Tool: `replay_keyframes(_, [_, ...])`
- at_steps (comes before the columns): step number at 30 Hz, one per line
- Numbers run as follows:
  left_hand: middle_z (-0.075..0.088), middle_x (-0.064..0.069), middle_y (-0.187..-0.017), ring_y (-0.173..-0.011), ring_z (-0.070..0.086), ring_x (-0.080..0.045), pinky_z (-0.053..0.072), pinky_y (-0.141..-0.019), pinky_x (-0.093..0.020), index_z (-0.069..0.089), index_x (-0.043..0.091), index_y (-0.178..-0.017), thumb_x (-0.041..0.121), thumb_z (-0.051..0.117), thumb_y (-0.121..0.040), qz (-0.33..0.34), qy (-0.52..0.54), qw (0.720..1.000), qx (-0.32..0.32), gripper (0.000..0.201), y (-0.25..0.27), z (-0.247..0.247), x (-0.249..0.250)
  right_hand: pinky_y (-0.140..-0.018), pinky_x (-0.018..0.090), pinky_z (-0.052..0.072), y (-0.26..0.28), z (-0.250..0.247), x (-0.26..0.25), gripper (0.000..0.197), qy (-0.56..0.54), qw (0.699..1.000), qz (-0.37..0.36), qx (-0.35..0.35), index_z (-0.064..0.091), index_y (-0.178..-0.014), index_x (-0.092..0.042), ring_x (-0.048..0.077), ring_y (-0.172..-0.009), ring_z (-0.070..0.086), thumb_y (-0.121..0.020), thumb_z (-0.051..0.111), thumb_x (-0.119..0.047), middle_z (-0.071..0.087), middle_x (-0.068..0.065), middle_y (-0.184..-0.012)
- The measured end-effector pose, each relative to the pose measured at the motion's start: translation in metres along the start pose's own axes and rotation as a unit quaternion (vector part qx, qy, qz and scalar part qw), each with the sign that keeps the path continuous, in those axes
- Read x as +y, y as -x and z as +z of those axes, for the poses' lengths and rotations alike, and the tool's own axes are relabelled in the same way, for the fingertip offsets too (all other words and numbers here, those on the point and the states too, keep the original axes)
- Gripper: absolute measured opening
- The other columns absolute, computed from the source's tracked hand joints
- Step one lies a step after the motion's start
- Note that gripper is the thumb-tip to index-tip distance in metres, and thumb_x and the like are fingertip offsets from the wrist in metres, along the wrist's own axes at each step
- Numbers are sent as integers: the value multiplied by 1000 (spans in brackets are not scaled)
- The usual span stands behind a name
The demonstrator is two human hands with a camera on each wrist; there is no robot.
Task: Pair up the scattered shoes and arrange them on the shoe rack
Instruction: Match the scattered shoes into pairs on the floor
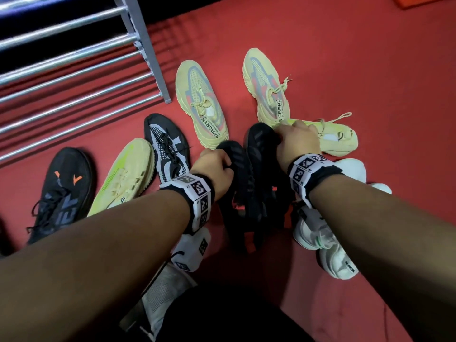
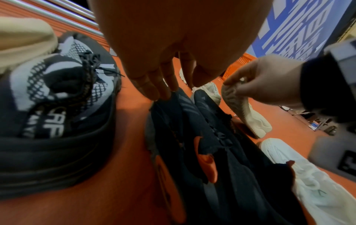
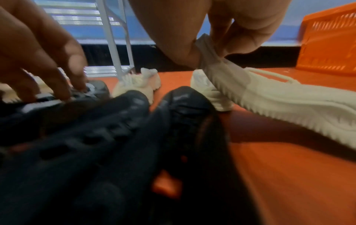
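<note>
Two black shoes [image 1: 249,169] [image 2: 202,121] [image 3: 115,129] lie side by side on the red floor below my hands. My left hand [image 1: 214,166] [image 2: 173,86] reaches down with fairly straight fingers, and its fingertips [image 2: 154,94] touch the toe of the left black shoe. My right hand [image 1: 296,141] [image 3: 212,50] pinches the end of a pale yellow shoe [image 1: 338,137] [image 2: 246,112] [image 3: 279,99] and tips it onto its side, sole showing. The metal shoe rack [image 1: 74,70] stands at the far left.
Two yellow, pink and blue sneakers [image 1: 199,102] [image 1: 266,85] lie beyond my hands. To the left sit a black-and-grey knit shoe [image 1: 167,149], another pale yellow shoe [image 1: 125,174] and a black shoe with orange marks [image 1: 64,191]. White shoes [image 1: 328,243] lie under my right forearm. An orange crate [image 3: 327,42] stands far right.
</note>
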State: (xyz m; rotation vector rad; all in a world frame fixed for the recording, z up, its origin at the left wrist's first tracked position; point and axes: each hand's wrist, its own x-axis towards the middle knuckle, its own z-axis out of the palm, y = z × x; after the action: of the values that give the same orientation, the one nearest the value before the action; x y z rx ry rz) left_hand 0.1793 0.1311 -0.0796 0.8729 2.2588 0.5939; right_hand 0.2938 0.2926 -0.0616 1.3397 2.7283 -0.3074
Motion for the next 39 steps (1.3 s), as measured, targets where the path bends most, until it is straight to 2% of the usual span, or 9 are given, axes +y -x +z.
replay_keyframes(6, [61, -7, -108, -92, 60, -25, 49, -81, -32, 57, 17, -106, 22, 51, -85, -12, 41, 999, 34, 23, 6, -7, -11, -89, 38, 49, 16, -8, -68, 56, -193, 977, -93, -8, 48, -135, -18, 30, -102, 60, -80, 60, -16, 62, 11, -113])
replay_keyframes(9, [63, -8, -109, -93, 61, -29, 50, -84, -40, 50, 15, -117, 23, 47, -89, -39, 80, 994, 68, 29, 13, -18, -15, -84, 36, 52, 22, -12, -89, 44, -269, 960, -81, -7, 53, -123, -20, 19, -91, 63, -80, 63, -18, 65, 0, -101])
replay_keyframes(13, [62, -12, -109, -96, 60, -31, 47, -86, -39, 45, 13, -123, 17, 43, -93, -60, 99, 988, 106, 30, 21, -35, -24, -75, 22, 50, 30, -13, -111, 26, -356, 931, -75, -1, 60, -108, -22, 4, -70, 58, -83, 66, -21, 59, -15, -77])
replay_keyframes(15, [61, -14, -109, -97, 59, -32, 47, -85, -39, 47, 11, -116, 17, 43, -91, -68, 93, 987, 116, 25, 23, -42, -30, -72, 18, 47, 34, -11, -124, 23, -370, 923, -104, -10, 60, -111, -20, 2, -67, 56, -88, 63, -23, 59, -15, -79])
replay_keyframes(19, [58, -11, -109, -97, 55, -29, 42, -81, -31, 55, 13, -106, 13, 46, -86, -90, 62, 988, 108, 22, 28, -54, -49, -96, 34, 41, 23, -2, -115, 44, -205, 972, -116, -15, 54, -129, -18, 23, -110, 51, -85, 57, -14, 58, 2, -121])
replay_keyframes(24, [52, -12, -116, -108, 47, -34, 40, -88, -37, 60, 16, -110, 29, 53, -87, -102, -67, 985, 121, 27, 33, -69, -71, -107, 52, 24, 20, 20, -100, 95, 68, 984, -55, -153, 25, -146, -30, 35, -142, 17, -63, 72, -32, 21, 5, -156])
replay_keyframes(28, [43, -13, -125, -115, 38, -36, 36, -94, -42, 51, 17, -120, 40, 57, -84, -198, -127, 964, 124, 43, 41, -78, -86, -95, 49, 33, 17, 30, -106, 103, 166, 971, -88, -149, 19, -145, -27, 38, -125, 31, -59, 75, -25, 36, 9, -144])
replay_keyframes(32, [39, -15, -133, -124, 39, -38, 35, -101, -49, 39, 15, -124, 30, 64, -81, -296, -92, 949, 50, 52, 43, -82, -102, -81, 42, 30, 11, 29, -106, 73, 188, 972, -111, -85, 41, -126, -20, 34, -106, 41, -59, 70, -25, 53, 6, -115])
replay_keyframes(39, [39, -16, -133, -122, 44, -38, 41, -98, -45, 36, 9, -130, 16, 71, -78, -310, -107, 945, 10, 62, 41, -80, -115, -91, 47, 30, 10, 25, -109, 66, 179, 975, -83, -103, 50, -108, -19, 31, -105, 44, -55, 82, -42, 49, 6, -108])
